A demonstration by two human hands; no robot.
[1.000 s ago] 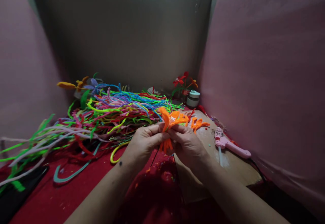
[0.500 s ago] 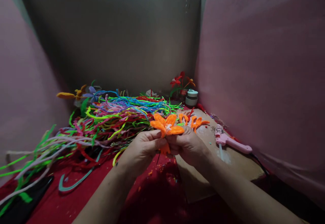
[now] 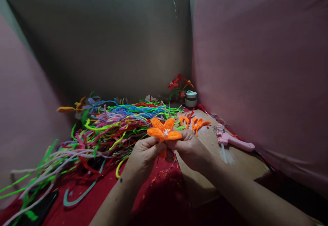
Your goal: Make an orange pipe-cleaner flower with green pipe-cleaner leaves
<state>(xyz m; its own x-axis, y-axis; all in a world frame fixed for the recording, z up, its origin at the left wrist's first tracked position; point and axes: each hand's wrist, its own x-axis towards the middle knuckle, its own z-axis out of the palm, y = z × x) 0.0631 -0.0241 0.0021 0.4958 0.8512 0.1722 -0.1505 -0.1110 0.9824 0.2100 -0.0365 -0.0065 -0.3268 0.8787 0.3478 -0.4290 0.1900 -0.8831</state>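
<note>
While both hands pinch it from below, the orange pipe-cleaner flower (image 3: 164,133) sits just in front of the big heap of multicoloured fuzzy pipe cleaners (image 3: 107,123), its petals already spread around a pale centre. The left hand (image 3: 144,154) has its fingers closed on the flower's base, and the right hand (image 3: 189,149) is clamped on the same short orange stem from the other side. Judging by the open bloom, the petals look formed; the stem beneath is a stub, so finishing work there seems to be left. Beyond the flower, loose orange petal pieces (image 3: 196,123) lie on a pale wooden board (image 3: 238,164), with a pink glue gun (image 3: 232,141) to their right. Further back stand a small white-lidded jar (image 3: 191,98) and red finished flowers (image 3: 176,84). A red cloth (image 3: 84,209) covers the surface under the heap, and grey and pink partition panels (image 3: 256,65) close in the space.
</note>
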